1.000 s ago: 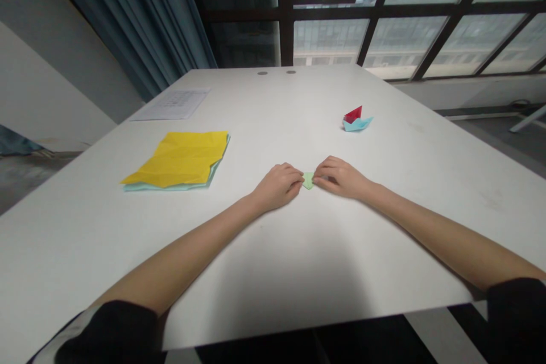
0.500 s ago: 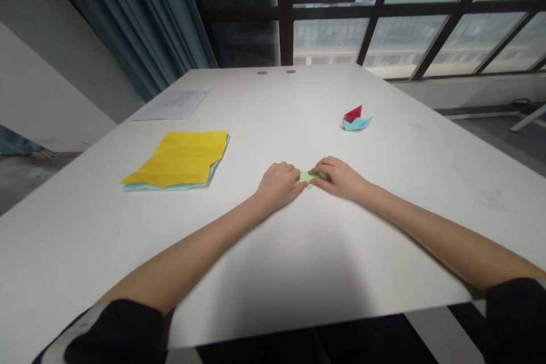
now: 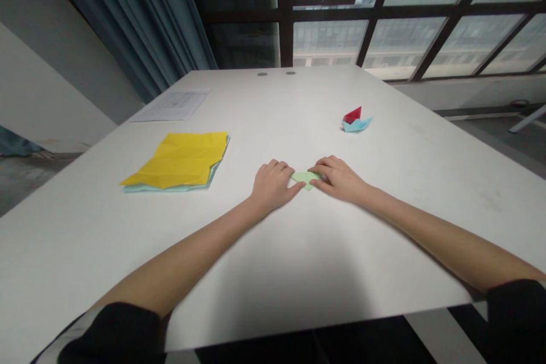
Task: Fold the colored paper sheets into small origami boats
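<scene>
A small piece of folded light green paper [image 3: 304, 178] lies on the white table between my two hands. Its lower edge comes to a point toward me. My left hand [image 3: 273, 183] rests at the paper's left end, thumb and fingers apart, with the thumb tip touching the lower left edge. On the other side, my right hand [image 3: 336, 177] has its fingertips and thumb on the paper's right end, gripping it there; that end is partly hidden under the fingers.
A stack of yellow and pale green paper sheets [image 3: 187, 159] lies at the left. Behind it is a printed sheet [image 3: 173, 105]. A red and blue folded paper boat [image 3: 356, 120] stands at the right, farther back. Windows and a curtain [image 3: 136, 17] border the table [image 3: 273, 273].
My left hand has shifted slightly left and its fingers have spread, uncovering more of the green paper. The right hand stays nearly in place.
</scene>
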{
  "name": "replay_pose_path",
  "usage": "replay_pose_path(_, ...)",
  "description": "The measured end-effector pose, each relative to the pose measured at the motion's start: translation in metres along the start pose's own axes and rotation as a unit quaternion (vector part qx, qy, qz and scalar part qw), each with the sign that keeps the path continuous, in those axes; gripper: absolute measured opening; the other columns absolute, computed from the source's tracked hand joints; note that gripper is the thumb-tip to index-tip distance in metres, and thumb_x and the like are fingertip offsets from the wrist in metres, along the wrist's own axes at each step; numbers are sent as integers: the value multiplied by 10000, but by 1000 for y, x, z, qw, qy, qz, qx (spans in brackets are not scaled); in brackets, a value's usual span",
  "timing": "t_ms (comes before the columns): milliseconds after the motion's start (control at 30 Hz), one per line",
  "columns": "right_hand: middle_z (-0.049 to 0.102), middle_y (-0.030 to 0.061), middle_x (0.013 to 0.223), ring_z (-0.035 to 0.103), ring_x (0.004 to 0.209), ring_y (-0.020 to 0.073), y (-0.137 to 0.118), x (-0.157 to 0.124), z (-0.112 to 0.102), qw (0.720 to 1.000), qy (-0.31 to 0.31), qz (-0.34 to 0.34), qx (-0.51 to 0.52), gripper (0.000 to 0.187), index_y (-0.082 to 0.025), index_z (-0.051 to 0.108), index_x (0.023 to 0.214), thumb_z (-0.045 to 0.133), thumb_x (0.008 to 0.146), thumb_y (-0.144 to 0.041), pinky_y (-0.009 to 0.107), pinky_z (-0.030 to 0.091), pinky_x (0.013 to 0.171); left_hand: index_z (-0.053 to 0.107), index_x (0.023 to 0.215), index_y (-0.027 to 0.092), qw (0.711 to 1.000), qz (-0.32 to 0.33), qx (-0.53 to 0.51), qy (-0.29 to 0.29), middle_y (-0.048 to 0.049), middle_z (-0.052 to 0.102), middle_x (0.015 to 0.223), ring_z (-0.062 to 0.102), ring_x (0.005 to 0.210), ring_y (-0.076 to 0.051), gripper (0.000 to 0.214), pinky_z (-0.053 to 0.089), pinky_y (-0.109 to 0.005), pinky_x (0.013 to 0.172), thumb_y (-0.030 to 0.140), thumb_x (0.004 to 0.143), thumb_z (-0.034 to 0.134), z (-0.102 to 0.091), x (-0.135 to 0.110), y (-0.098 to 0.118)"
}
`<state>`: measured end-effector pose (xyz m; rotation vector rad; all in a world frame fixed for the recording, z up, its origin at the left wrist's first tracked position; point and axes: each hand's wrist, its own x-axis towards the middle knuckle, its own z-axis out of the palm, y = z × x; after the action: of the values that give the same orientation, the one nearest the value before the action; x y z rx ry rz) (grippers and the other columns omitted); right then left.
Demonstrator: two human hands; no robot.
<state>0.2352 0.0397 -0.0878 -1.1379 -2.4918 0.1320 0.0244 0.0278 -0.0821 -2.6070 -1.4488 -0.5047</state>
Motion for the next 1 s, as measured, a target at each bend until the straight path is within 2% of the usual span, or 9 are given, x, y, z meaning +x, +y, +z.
replay_pose_path(100,621,79,889,534,830,212,-3,1,-1,997,13,32,64,237,-158,622,944,572,803,-342,347,405,771,627,922,173,999,-3,-35,12,-91,642,947,536,941,-264,334,420,-379,768,474,805,543,1,0,-2)
replay_pose_path(233,591,-1,723,501,641,135,-8,3,-3,973,44,122,190,163,-179,573,840,599,755,-315,257,380,610,525,1070,169,985,-23,-139,100,-95,586,1069,516,1001,-240,348,424,-378,854,334,774,601,2,1,-2)
replay_pose_path(367,559,-34,648,447,571,105,-14,3,-5,956,101,159,226,154,-188,555,766,612,736,-328,233,334,554,509,966,173,951,-64,-252,170,-60,554,978,543,828,-160,231,454,-303,754,222,758,597,1,2,2)
replay_pose_path(467,551,-35,624,446,566,105,-20,3,-6,955,129,153,221,148,-189,553,746,614,734,-323,233,337,551,540,807,176,927,-109,-333,135,-8,563,809,521,615,-102,115,443,-252,623,263,764,603,0,4,6)
replay_pose_path(567,560,-26,625,466,573,108,-26,3,-5,958,141,120,220,106,-190,553,729,602,740,-283,234,360,559,553,690,169,895,-126,-419,84,3,571,719,533,555,-89,204,435,-223,561,350,754,624,0,5,9)
replay_pose_path(700,607,10,723,525,644,127,-30,4,-3,960,153,71,223,66,-195,562,756,583,756,-257,248,410,602,552,702,159,835,-157,-525,55,-4,603,693,574,552,-99,278,423,-200,515,413,713,664,1,5,11)
replay_pose_path(800,632,20,766,556,683,140,-32,4,-3,961,135,69,233,78,-200,575,791,585,764,-272,264,436,635,548,708,153,798,-181,-574,33,11,594,605,565,515,-99,302,399,-190,487,424,695,682,1,5,11)
replay_pose_path(900,653,18,790,568,702,145,-34,3,-5,962,110,67,241,139,-202,597,835,615,752,-312,276,442,663,541,701,151,779,-188,-597,42,19,585,593,566,518,-100,320,399,-190,488,418,660,713,0,6,11)
replay_pose_path(1000,657,14,774,565,691,141,-34,3,-7,958,96,77,259,184,-199,615,852,612,765,-361,277,434,665,535,692,151,775,-191,-601,46,27,571,591,557,512,-94,321,402,-190,490,401,642,730,-1,7,11)
